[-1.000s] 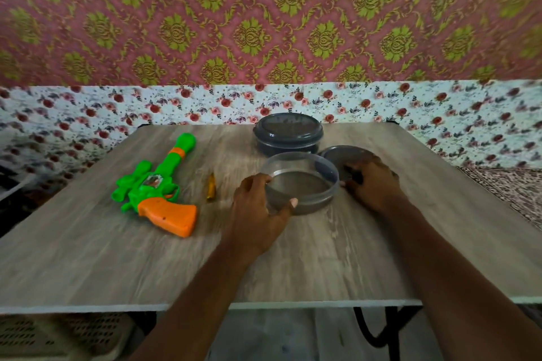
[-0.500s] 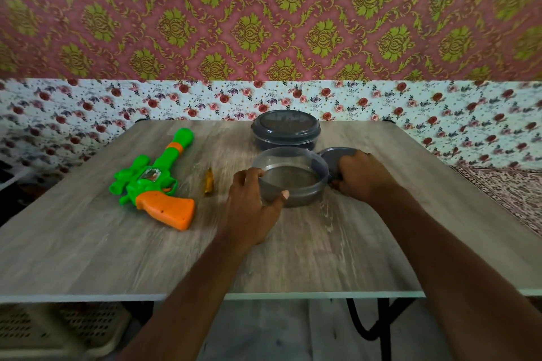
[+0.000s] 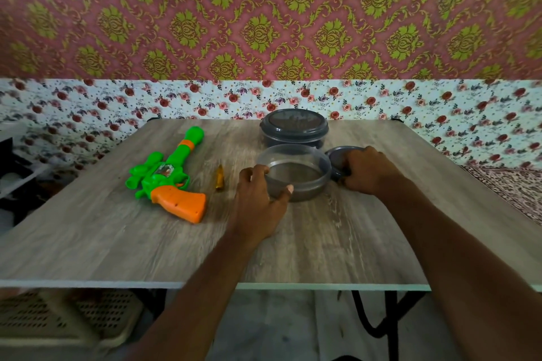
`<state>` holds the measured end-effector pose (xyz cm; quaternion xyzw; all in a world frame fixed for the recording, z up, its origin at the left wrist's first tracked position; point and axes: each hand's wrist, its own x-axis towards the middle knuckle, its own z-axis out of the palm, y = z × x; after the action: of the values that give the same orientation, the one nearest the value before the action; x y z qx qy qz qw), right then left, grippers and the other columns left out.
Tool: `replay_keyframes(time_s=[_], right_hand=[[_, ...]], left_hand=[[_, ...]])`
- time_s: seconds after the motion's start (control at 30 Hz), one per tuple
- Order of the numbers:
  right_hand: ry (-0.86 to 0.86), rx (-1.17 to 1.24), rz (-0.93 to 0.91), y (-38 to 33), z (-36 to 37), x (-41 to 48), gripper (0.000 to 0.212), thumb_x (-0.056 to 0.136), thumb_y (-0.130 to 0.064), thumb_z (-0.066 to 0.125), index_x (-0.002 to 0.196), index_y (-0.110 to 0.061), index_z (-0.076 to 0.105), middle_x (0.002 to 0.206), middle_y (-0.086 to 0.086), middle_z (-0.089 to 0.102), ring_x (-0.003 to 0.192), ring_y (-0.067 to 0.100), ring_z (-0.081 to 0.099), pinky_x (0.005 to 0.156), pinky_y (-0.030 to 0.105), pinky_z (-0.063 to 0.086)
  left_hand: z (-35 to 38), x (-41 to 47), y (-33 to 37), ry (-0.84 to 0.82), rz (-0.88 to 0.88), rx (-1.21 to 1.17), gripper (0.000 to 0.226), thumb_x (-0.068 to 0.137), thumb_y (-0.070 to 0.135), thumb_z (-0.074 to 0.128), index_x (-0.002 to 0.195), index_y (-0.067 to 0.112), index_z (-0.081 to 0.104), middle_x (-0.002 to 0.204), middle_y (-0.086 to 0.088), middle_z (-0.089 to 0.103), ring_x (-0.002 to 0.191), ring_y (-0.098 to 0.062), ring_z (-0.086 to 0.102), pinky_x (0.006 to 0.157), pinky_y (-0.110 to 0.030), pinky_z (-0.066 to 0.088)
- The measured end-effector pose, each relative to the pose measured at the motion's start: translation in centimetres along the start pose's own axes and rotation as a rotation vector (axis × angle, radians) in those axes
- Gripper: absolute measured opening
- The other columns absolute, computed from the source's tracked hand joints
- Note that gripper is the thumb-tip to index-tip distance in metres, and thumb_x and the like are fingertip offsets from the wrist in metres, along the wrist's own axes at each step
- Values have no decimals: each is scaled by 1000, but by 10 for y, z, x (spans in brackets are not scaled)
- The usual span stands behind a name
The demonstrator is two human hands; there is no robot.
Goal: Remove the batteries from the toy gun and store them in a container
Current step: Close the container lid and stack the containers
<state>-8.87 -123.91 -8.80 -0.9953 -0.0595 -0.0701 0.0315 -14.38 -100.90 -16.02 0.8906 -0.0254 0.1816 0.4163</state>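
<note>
Surveying wood-grain table (image 3: 117, 243) set against patterned wall covering (image 3: 264, 23); all items below resting on its top. Recording toy gun (image 3: 164, 182) on left half: lying flat on its side, green body, orange grip toward near edge, barrel pointing to far edge, well apart from right hand and clear of left. Noting dark grey lidded container (image 3: 294, 126) at far centre, closed, just behind open container (image 3: 293, 176). Finding open container mid-table, clear-walled, upright, mouth up. Logging left hand (image 3: 255, 208) clamped on that open container: fingers curled round its left rim, thumb pressed to near wall. Logging right hand (image 3: 369, 173) on grey lid (image 3: 337, 155), fingers curled over lid's near edge; lid lying flat on table, just beside open container on the right; cannot tell whether touching. Marking small yellow tool (image 3: 219, 177) between toy gun and left hand, lying on table, apart from both; too small to identify.
</note>
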Motion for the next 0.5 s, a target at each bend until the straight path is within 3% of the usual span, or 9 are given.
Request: replay_keyframes(time_s=[0.2,0.37,0.5], right_hand=[[-6,-82,-97,-3,1,5,44,71,-46,78,106,-20,70,101,6,69,91,25,65,81,37,57],[-24,-116,-115,-5,-5,0,47,78,-43,78,113,-15,66,100,7,58,97,26,61,83,36,53],[29,-169,-158,-10,-7,-5,44,78,-39,74,112,-13,61,95,6,57,83,23,55,78,36,54]], left_hand=[[-2,0,2,-3,-11,-9,62,96,46,71,147,20,46,154,-8,40,121,-28,61,91,-32,48],[-2,0,4,2,-25,-26,60,96,42,72,145,18,48,152,-9,42,117,-25,61,72,-8,35],[-1,2,3,11,-26,-35,59,96,41,72,144,18,49,153,-9,42,117,-25,62,72,-11,34]])
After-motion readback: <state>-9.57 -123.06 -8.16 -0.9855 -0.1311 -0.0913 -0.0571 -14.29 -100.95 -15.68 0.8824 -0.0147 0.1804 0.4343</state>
